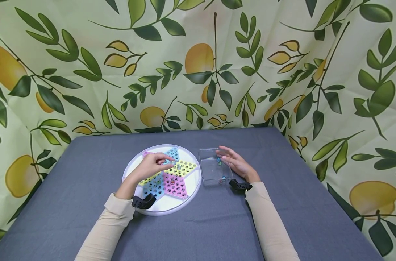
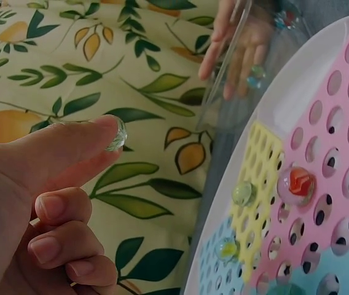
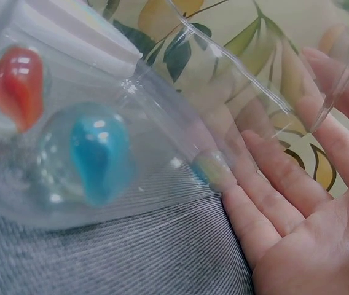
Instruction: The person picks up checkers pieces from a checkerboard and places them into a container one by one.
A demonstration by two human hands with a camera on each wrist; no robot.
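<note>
1. One clear marble (image 2: pixel 120 136), pinched between thumb and index finger of the left hand (image 1: pixel 153 164); the other three fingers curl into the palm. Marble sits at the fingertips, above the game board (image 1: pixel 192 185).
2. Marble is round: no long axis, no pointing end. Left index finger points rightward, across the board, in the head view.
3. One board, round, white, with a six-pointed star. Sections: two yellow, two pink, two blue, partly covered by the left hand. One yellow tip points right; one pink tip points toward the person, slightly right.
4. On the board, left wrist view, at least three marbles: one red-orange marble (image 2: pixel 297 185) on pink, one pale green marble (image 2: pixel 244 193) on yellow, one yellow-green marble (image 2: pixel 227 249) on blue. A teal blur at the bottom edge, unclear.
5. One clear tray (image 1: pixel 209 170), just right of the board. At least three marbles inside: one red marble (image 3: pixel 18 89), one blue marble (image 3: pixel 98 157), one mixed-colour marble (image 3: pixel 213 171).
6. Right hand (image 1: pixel 238 165): fingers extended at the tray's right side, grasping nothing; wall contact, can't tell.
7. Two black wrist straps (image 1: pixel 144 201), two cream sleeves (image 1: pixel 111 224). One grey-blue tablecloth (image 1: pixel 198 232), one leaf-and-fruit backdrop (image 1: pixel 171 90).
</note>
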